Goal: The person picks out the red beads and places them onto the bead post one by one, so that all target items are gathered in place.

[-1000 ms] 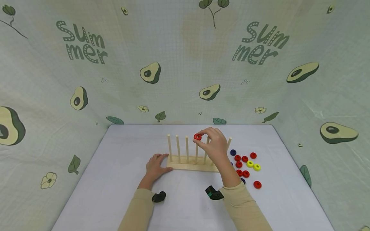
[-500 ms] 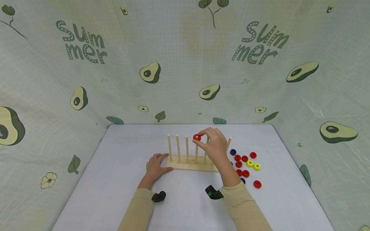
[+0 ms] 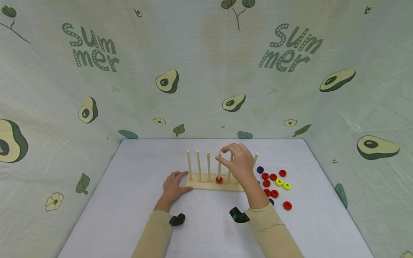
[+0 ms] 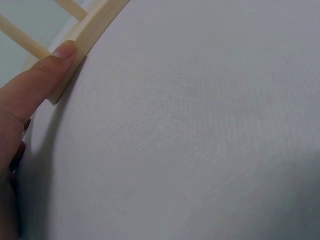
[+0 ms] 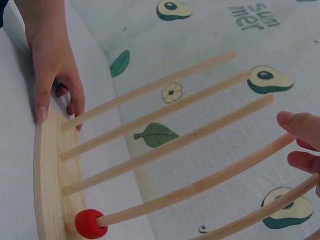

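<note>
A pale wooden stand with a row of upright pegs stands on the table. My left hand grips its left end; in the left wrist view the thumb presses the base's front edge. Low on the fourth peg from the left, a red ring sits at the base, and the right wrist view shows the peg through this red ring. My right hand is at the top of that peg, thumb and forefinger apart around the tip, holding nothing. It hides part of the pegs farther right.
Right of the stand lie loose rings: several red ones, two yellow ones and a few dark blue ones. My right forearm partly covers some. A patterned cloth hangs behind the white table.
The red ring has left my right fingers and dropped down the fourth peg to the base. The right hand stays by the peg's top; the left hand has not moved.
</note>
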`<state>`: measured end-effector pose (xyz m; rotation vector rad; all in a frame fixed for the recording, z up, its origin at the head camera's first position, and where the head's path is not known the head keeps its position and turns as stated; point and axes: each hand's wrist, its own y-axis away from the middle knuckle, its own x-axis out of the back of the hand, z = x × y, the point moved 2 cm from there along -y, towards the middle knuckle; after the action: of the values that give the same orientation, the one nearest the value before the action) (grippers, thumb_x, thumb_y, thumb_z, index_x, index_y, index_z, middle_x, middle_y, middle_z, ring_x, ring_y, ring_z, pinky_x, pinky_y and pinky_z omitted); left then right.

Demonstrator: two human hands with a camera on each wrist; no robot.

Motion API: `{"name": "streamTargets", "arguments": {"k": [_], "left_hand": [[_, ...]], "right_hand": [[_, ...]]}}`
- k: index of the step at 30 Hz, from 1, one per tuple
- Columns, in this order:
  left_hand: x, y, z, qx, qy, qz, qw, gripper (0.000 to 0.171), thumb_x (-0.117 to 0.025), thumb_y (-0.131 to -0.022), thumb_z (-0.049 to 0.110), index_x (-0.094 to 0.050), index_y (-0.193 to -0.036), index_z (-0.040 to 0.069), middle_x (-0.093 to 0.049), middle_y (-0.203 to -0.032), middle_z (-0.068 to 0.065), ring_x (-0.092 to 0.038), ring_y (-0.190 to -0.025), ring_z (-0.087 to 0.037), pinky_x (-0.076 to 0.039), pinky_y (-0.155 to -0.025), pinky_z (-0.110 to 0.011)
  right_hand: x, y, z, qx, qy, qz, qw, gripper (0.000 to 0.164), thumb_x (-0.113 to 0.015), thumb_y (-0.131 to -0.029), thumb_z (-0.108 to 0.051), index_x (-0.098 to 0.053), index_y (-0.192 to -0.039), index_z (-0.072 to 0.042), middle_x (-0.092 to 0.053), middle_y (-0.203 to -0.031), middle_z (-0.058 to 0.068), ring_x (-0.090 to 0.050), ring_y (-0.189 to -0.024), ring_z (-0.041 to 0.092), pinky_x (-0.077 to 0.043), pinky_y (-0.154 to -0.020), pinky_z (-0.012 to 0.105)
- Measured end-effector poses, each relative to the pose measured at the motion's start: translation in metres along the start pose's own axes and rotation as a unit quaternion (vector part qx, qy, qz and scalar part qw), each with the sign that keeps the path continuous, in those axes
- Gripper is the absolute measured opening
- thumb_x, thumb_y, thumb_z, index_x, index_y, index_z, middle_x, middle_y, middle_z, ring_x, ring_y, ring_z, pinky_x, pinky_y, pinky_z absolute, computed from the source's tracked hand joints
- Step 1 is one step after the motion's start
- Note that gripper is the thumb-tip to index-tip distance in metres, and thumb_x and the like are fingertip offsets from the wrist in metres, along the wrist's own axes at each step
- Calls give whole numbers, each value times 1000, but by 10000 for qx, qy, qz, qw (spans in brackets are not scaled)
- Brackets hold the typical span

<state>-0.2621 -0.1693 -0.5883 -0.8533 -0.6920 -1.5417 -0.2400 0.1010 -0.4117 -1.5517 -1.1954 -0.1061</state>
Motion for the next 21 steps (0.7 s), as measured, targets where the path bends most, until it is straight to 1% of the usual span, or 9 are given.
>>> {"name": "streamTargets", "arguments": {"k": [3, 5, 10, 14, 16, 19, 21], "left_hand": [[1, 1, 2, -6, 16, 8, 10000, 75, -82, -75, 47, -53, -139, 21, -44, -137, -19, -44, -120, -41, -35, -91, -57], [1, 1, 2, -3, 36, 10, 10000, 75, -82, -74, 47, -53, -139, 21, -44, -136, -19, -44, -120, -41, -35, -91, -57], [1, 1, 2, -4, 6, 13, 10000, 75, -82, -74, 47, -54, -139, 21, -44, -136, -19, -44, -119, -40, -35, -90, -56], [1, 2, 3, 3, -8, 9, 10000, 75, -82, -75, 47, -54, -139, 21, -44, -135, -18, -44, -119, -40, -36, -89, -55], [1, 2, 3, 4, -13, 13, 10000, 74, -82, -75, 47, -54, -138, 21, -45, -135, -18, -44, -118, -40, -36, -88, -55], [2, 2, 4, 2, -21, 21, 10000, 74, -82, -74, 47, -55, -138, 21, -45, -134, -18, -45, -117, -40, -36, -88, -55], [2, 2, 5, -1, -19, 17, 10000, 74, -82, -74, 47, -55, -138, 21, -45, -134, -18, -45, -117, -40, -36, -88, -55]], "right_hand": [[1, 0, 0, 10, -79, 1, 10000, 28, -88, -73, -29, -72, -88, -13, -69, -85, -4, -59, -80, 18, -47, -66, 29], [2, -1, 0, -56, -229, -14, 9997, 27, -87, -74, -29, -72, -89, -12, -69, -86, -3, -59, -81, 17, -47, -66, 30], [6, -3, 0, -315, -886, 9, 9956, 23, -86, -75, -22, -72, -90, -11, -69, -88, -2, -57, -82, 18, -48, -68, 34], [12, -2, -1, -374, -1359, 131, 9899, 21, -85, -76, -18, -72, -91, -11, -69, -90, -1, -54, -82, 19, -47, -69, 34], [16, -1, -1, -363, -1459, 220, 9884, 22, -85, -76, -17, -72, -92, -11, -69, -91, -2, -54, -84, 19, -45, -72, 32], [22, 1, 2, -331, -1471, 370, 9879, 23, -86, -75, -14, -73, -93, -10, -69, -91, -1, -53, -86, 19, -43, -74, 31], [26, 2, 4, -340, -1498, 461, 9871, 24, -86, -74, -11, -73, -93, -9, -69, -91, 1, -53, -86, 21, -42, -75, 32]]}}
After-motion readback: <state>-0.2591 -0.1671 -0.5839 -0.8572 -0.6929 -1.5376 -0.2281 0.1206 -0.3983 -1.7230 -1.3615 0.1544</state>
